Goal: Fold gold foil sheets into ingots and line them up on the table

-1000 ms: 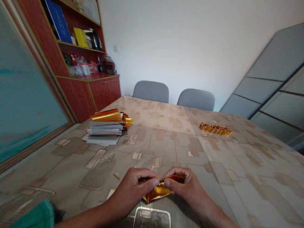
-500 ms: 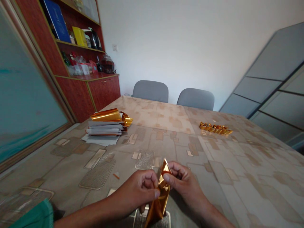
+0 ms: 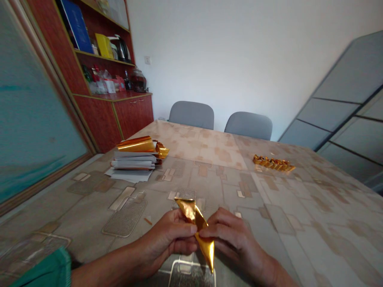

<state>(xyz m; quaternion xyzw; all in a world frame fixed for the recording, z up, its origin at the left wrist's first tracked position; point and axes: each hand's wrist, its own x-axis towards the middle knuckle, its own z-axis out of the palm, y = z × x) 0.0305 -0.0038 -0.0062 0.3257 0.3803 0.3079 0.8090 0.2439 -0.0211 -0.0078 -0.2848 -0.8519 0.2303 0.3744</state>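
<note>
Between my two hands, just above the near part of the table, is a folded piece of shiny gold foil paper (image 3: pixel 206 245). It has a flared flap at the top and a narrow point at the bottom. My left hand (image 3: pixel 172 235) pinches its left side with thumb and fingers. On the other side, the fingers of my right hand (image 3: pixel 231 235) are closed on its right edge. A stack of paper sheets (image 3: pixel 133 161), white sides showing, lies at the left with a curled gold sheet (image 3: pixel 136 144) on top. A row of folded gold pieces (image 3: pixel 273 163) sits at the right.
A patterned cloth covers the table (image 3: pixel 299 255). A small orange-brown scrap (image 3: pixel 147 221) lies left of my hands. Two grey chairs (image 3: pixel 191 114) stand at the far edge. Behind at the left is a red-brown cabinet (image 3: pixel 134 115) with bottles and a kettle.
The gold paper has turned between my hands: its upper end now shows a flap spread left, and its lower point leans right. Both hands have shifted their grip on it.
</note>
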